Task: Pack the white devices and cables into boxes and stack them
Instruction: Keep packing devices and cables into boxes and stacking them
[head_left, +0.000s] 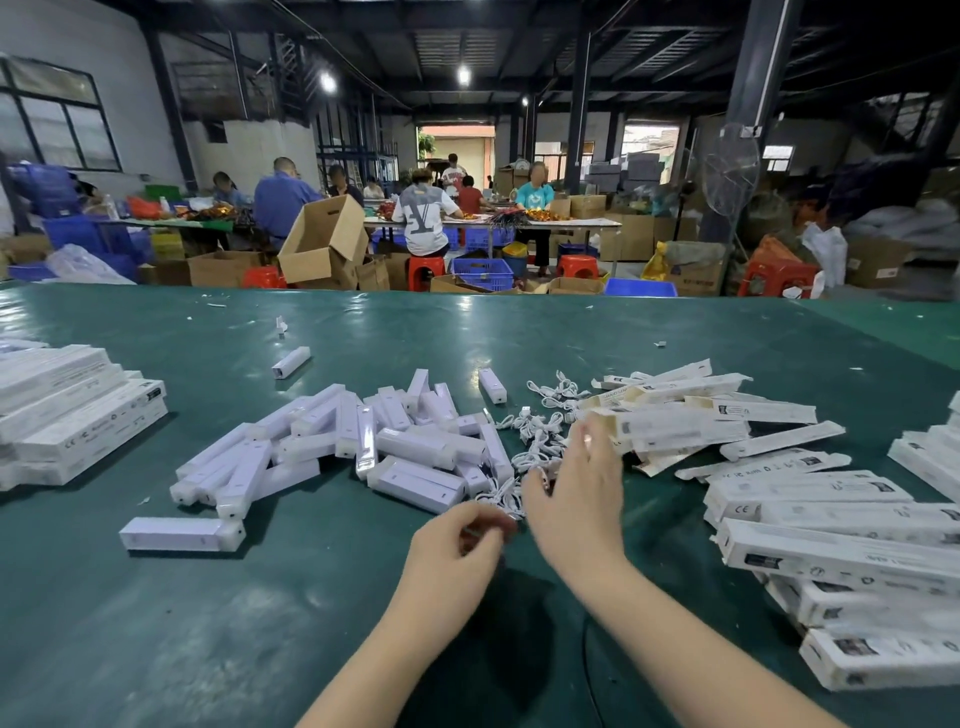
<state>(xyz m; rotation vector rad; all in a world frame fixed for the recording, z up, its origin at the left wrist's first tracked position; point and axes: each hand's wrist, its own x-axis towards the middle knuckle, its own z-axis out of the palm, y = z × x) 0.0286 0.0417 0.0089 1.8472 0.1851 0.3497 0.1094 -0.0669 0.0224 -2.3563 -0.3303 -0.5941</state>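
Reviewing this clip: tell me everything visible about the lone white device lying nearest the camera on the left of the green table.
The lone white device is a long, slim rectangular bar, seemingly glossy plastic, with a squarer end cap at its right end bearing a small dark dot. It lies flat on the green table, lengthwise left to right, just in front of the big pile of similar devices. It appears apart from that pile, and neither hand touches it.

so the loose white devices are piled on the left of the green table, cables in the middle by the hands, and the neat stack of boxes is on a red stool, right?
Not quite. The head view shows the neat stack of boxes lying on the green table at its left edge, not on a red stool. The rest holds: the loose white devices are piled left of centre, and the cables lie in the middle by the hands.
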